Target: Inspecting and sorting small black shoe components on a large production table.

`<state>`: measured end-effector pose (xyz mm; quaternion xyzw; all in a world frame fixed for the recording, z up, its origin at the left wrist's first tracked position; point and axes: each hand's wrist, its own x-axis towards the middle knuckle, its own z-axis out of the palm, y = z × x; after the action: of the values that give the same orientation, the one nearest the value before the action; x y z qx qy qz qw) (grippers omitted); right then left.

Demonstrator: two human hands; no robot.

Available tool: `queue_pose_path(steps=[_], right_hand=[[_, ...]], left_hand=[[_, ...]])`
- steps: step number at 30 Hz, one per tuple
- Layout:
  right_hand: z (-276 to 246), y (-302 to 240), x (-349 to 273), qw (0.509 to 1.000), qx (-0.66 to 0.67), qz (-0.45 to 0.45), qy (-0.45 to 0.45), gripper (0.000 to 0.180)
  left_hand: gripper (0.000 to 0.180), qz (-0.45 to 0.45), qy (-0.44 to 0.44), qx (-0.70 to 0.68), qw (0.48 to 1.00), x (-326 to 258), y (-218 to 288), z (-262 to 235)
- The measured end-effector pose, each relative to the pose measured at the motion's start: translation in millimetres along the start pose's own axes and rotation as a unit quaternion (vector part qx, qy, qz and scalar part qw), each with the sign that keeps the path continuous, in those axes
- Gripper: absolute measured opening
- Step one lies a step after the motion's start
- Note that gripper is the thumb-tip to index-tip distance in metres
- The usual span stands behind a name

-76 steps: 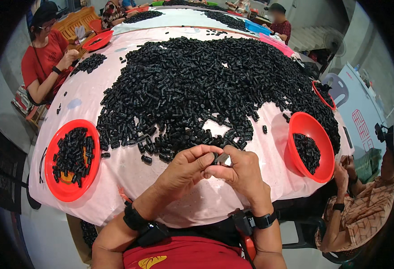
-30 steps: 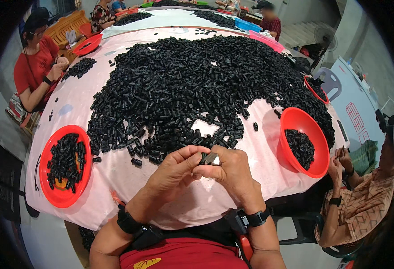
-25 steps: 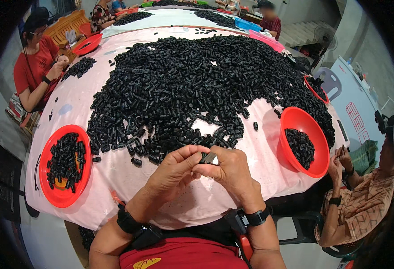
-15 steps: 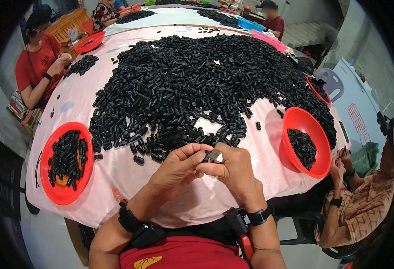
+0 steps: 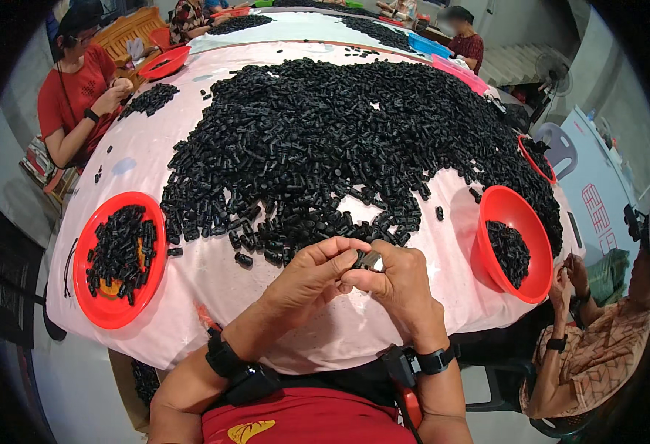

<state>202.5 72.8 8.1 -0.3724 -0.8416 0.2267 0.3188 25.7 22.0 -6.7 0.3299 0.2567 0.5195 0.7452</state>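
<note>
Close together over the near side of the table, my two hands meet at their fingertips. My left hand [image 5: 312, 275] pinches a small black cylindrical piece [image 5: 358, 258], mostly covered by the fingers. In my right hand [image 5: 403, 285] is a small shiny metal tool [image 5: 373, 260], its exact kind hidden by the grip; it touches or nearly touches the black piece. Just beyond the hands spreads a large heap of black cylindrical pieces [image 5: 317, 140], with a few lying loose at its near edge.
A red plate [image 5: 92, 311] of black pieces stands at left, a deep red bowl [image 5: 533, 251] holding more at right. Pink cloth [image 5: 310, 348] covers the table. One person [image 5: 73, 111] sits at far left, another [image 5: 598, 340] at near right; others work at the back.
The whole view has shifted slightly, so the table and hands appear farther right. Both hands keep nearly the same grip on the black piece and the metal tool.
</note>
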Motion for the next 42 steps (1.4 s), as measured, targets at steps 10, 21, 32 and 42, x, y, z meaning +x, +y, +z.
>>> queue_pose_path(steps=[10,21,32,42], right_hand=[[-5.8,-1.3,-3.2,0.999,0.031,-0.017,0.024,0.044],[-1.4,-12.1,2.1,0.949,0.304,0.077,0.007,0.015],[-3.9,-11.7,2.3,0.928,0.360,0.090,-0.013,0.015],[-7.5,-14.8,4.3,0.950,0.287,0.111,0.054,0.014]], left_hand=[[0.024,-0.004,0.020,-0.043,0.999,0.0,2.4,3.1],[0.039,-0.025,0.013,-0.069,0.997,0.8,2.8,4.0],[0.031,-0.016,0.025,-0.093,0.995,-0.6,2.7,6.3],[0.030,0.040,0.050,-0.032,0.997,-4.2,6.8,8.5]])
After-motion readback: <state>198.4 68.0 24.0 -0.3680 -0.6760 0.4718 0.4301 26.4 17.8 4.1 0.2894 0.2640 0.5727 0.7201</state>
